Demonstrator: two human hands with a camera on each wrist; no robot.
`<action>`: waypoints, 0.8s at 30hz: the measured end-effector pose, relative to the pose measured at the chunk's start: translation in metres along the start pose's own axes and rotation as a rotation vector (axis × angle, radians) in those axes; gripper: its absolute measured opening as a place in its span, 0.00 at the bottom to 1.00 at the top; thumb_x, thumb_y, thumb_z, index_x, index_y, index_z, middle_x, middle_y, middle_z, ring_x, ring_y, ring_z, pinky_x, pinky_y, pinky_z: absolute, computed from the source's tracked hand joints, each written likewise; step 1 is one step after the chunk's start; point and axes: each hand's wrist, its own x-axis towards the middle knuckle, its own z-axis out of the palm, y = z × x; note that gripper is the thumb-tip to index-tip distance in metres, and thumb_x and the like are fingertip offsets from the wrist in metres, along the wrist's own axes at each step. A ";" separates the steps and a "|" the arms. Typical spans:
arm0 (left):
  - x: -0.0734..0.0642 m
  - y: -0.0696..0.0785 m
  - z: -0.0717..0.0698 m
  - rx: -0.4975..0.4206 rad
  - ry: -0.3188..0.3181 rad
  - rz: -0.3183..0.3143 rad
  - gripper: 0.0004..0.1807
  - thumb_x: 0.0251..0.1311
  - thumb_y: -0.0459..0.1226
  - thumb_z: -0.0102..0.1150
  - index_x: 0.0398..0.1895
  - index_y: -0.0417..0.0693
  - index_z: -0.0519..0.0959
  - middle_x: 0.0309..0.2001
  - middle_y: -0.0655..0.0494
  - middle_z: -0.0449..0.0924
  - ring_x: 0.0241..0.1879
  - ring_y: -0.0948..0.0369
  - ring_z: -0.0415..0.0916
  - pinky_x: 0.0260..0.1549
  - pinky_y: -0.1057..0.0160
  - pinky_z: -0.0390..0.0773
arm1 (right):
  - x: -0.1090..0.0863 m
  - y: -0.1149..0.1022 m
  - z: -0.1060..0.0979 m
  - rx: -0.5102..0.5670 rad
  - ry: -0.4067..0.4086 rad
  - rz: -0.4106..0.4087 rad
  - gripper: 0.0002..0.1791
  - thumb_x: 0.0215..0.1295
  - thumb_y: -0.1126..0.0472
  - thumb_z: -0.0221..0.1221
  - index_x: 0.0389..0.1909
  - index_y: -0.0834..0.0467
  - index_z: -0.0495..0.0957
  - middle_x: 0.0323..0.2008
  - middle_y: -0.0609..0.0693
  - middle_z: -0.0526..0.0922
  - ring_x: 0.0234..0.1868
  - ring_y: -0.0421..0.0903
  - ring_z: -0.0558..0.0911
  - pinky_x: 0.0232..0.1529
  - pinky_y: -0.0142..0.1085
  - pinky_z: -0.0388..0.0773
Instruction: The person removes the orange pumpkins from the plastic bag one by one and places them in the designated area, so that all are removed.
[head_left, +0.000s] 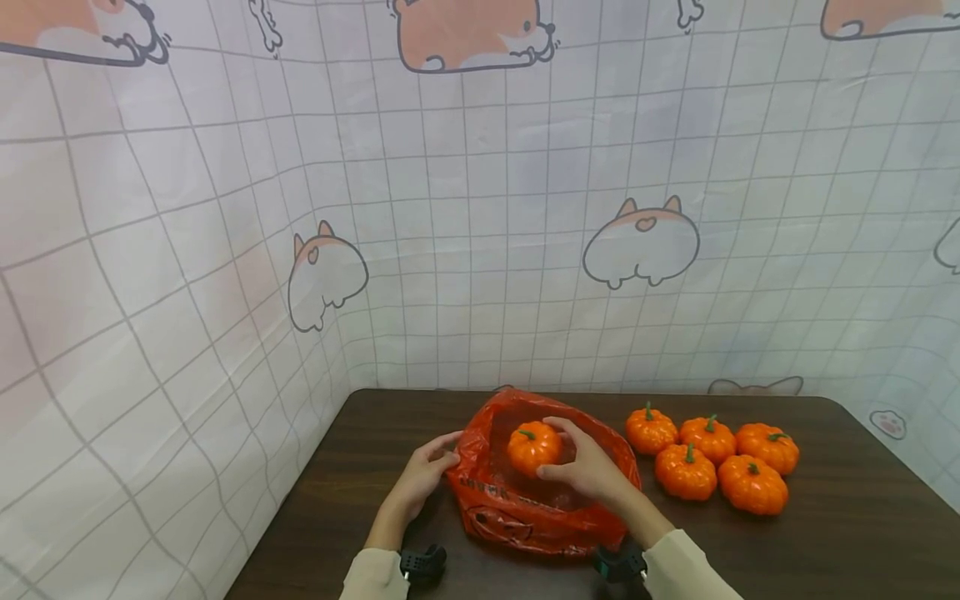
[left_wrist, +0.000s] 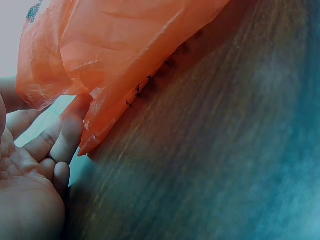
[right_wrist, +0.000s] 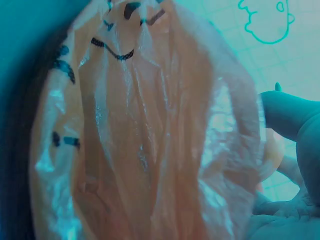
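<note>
A red plastic bag (head_left: 547, 527) with dark print lies on the table, its wide mouth facing up. My right hand (head_left: 592, 469) holds a small orange pumpkin (head_left: 534, 448) with a green stem over that mouth, thumb and fingers about its right side. At the bag's left rim, my left hand (head_left: 420, 477) grips the plastic between thumb and fingers. The left wrist view shows the fingers (left_wrist: 67, 135) against the bag's (left_wrist: 125, 50) edge. In the right wrist view the bag (right_wrist: 145, 130) hides most of the pumpkin (right_wrist: 272, 152) beside the right hand (right_wrist: 292, 117).
Several more orange pumpkins (head_left: 686, 472) stand in a cluster on the dark wooden table (head_left: 847, 525), right of the bag. A pale gridded cloth (head_left: 487, 317) with cartoon dogs hangs behind the table and along its left side.
</note>
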 end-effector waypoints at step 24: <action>0.000 0.000 0.000 -0.001 0.002 -0.004 0.24 0.74 0.36 0.52 0.72 0.49 0.72 0.46 0.49 0.81 0.42 0.61 0.80 0.43 0.62 0.80 | -0.041 0.005 -0.041 0.071 -0.115 -0.093 0.45 0.61 0.55 0.72 0.76 0.54 0.61 0.67 0.66 0.69 0.64 0.61 0.78 0.60 0.51 0.79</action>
